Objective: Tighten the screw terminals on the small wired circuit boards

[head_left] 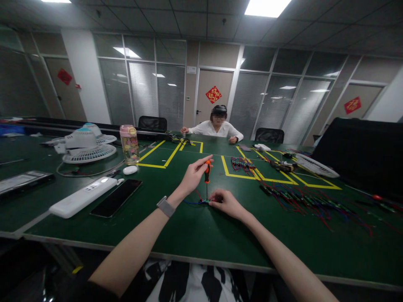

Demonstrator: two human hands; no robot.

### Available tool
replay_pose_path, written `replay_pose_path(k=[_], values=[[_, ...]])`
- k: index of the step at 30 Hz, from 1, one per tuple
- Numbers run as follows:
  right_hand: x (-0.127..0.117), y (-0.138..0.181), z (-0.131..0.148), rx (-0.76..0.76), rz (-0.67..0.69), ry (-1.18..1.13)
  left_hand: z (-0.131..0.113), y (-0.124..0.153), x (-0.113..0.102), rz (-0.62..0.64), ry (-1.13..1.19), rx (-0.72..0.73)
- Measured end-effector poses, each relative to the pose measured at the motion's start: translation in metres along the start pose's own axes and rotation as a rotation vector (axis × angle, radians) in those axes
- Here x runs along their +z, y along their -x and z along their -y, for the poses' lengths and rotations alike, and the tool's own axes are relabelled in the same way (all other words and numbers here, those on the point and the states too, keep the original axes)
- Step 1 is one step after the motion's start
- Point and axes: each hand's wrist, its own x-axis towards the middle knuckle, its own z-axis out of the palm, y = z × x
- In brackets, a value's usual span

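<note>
My left hand (194, 174), with a watch on its wrist, is closed around the top of an orange and black screwdriver (207, 176). The screwdriver stands upright, its thin shaft running down to a small green circuit board (205, 201) on the table. Whether the tip sits in a screw is too small to tell. At the board's right end my right hand (228, 203) pinches it between thumb and fingers. Red and blue wires trail from the board's left side. Part of the board is hidden by my right fingers.
Left of my hands lie a black phone (117, 198), a white power strip (83, 196), an earbud case (130, 170), a bottle (129, 147) and white fans (90, 147). On the right are many wired boards (302, 199). A person (217, 126) sits opposite.
</note>
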Motion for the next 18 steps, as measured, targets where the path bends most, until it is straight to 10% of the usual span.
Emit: replay_pose_path(k=[18], values=[[-0.0007, 0.0014, 0.0038, 0.005, 0.013, 0.010, -0.0007, 0.0011, 0.0017, -0.011, -0.051, 0.016]])
